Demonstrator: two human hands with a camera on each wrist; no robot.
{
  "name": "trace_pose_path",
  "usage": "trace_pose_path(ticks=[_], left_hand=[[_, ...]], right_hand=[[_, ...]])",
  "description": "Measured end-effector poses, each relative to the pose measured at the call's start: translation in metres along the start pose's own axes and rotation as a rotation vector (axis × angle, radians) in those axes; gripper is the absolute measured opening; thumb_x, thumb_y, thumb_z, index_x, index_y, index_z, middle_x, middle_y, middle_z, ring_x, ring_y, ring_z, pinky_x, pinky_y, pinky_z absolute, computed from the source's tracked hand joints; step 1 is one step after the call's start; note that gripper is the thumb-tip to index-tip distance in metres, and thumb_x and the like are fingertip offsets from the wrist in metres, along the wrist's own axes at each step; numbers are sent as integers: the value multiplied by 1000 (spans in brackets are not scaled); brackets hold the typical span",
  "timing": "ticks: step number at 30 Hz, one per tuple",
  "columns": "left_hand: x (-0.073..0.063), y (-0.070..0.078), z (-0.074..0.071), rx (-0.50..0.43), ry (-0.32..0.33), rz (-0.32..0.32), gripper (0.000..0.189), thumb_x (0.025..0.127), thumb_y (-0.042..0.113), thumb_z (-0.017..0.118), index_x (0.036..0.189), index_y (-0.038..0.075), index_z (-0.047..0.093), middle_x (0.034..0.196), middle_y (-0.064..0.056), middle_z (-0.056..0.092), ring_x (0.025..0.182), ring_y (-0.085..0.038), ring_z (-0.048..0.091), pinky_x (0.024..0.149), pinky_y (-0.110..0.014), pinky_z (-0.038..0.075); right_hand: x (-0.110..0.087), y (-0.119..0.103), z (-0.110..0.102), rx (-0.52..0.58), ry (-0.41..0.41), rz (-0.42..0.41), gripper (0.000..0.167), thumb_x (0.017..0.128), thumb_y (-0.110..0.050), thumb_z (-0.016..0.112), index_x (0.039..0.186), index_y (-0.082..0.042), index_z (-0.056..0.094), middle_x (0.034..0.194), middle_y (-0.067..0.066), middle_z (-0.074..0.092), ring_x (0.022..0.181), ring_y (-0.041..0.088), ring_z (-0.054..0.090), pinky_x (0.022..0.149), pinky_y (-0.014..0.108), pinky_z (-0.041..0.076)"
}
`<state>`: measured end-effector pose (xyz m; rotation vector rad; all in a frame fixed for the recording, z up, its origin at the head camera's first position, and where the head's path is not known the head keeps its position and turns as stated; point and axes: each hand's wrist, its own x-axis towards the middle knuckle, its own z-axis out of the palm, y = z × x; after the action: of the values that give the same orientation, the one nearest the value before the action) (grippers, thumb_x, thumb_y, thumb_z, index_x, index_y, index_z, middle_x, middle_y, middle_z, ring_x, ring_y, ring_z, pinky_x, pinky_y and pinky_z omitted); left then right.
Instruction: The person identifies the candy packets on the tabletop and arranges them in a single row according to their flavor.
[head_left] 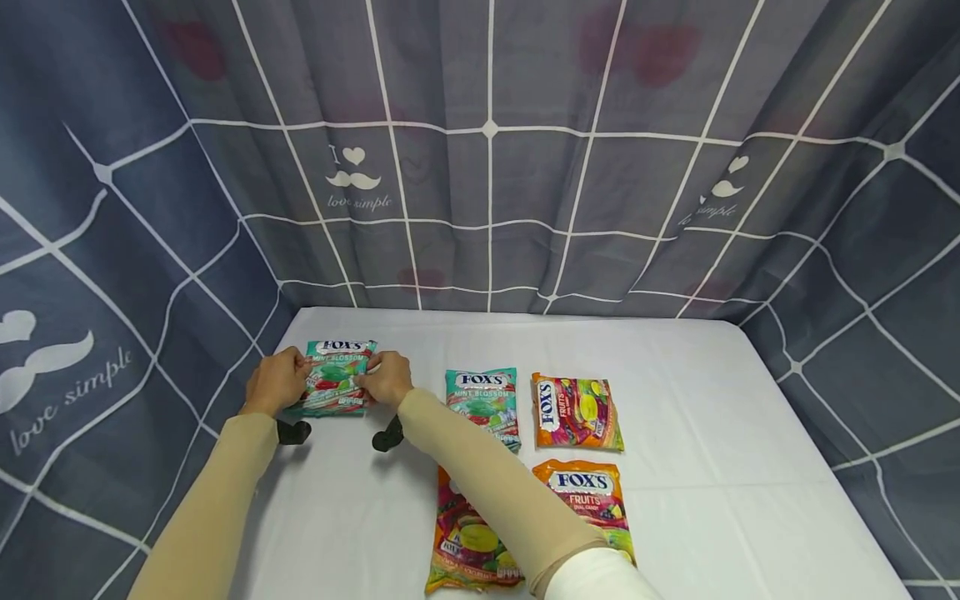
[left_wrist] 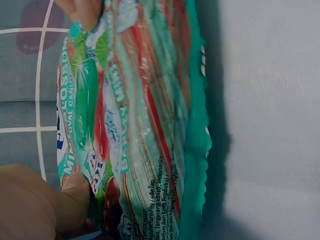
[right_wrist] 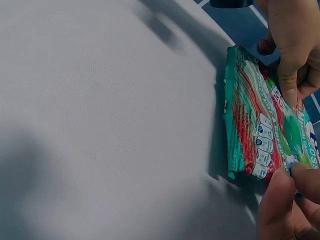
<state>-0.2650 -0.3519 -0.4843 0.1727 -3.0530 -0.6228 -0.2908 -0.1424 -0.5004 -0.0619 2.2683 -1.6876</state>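
Note:
At the far left of the table both hands hold one green Fox's Mint Blossom candy bag (head_left: 335, 379), its front facing up toward the head camera. My left hand (head_left: 275, 381) pinches its left edge, thumb on the front. My right hand (head_left: 387, 379) pinches the opposite edge between thumb and fingers. In the left wrist view the bag (left_wrist: 150, 125) shows its printed lower side and crimped bottom seam close over the white cloth. The right wrist view has the left hand (right_wrist: 295, 50) and right fingertips (right_wrist: 280, 187) at opposite sides of the bag.
A second green Mint Blossom bag (head_left: 482, 400) lies right of the hands, partly under the right forearm. Beyond it are an orange Fruits bag (head_left: 576, 412) turned sideways and two more orange bags (head_left: 468, 542), (head_left: 588, 496) nearer the front. A grey checked curtain (head_left: 487, 183) surrounds the white table (head_left: 697, 400).

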Motion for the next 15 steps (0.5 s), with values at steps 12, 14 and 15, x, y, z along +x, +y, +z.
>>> trace_pose_path(ticks=[12,14,15], left_hand=[[4,-1,5,14,-28,-38,21,111,19,58,97,4,55,95,-21,66,86,-40,61,72,-55,49],[5,-2,6,14,-31,-45,21,112,19,57,97,4,55,97,-21,67,87,-40,62,73,-56,49],[5,-3,6,15,-32,-49,21,112,19,57,97,4,56,98,-21,67,88,-40,62,74,-56,49]], right_hand=[[13,12,4,-65,34,27,17,94,-3,87,104,-2,73,62,8,70,48,18,66,53,28,57],[14,13,4,-99,44,21,19,93,-4,89,106,-1,75,64,10,72,53,23,71,57,30,58],[14,14,5,-116,48,16,20,93,-5,89,107,-1,75,65,11,72,55,24,72,58,29,59]])
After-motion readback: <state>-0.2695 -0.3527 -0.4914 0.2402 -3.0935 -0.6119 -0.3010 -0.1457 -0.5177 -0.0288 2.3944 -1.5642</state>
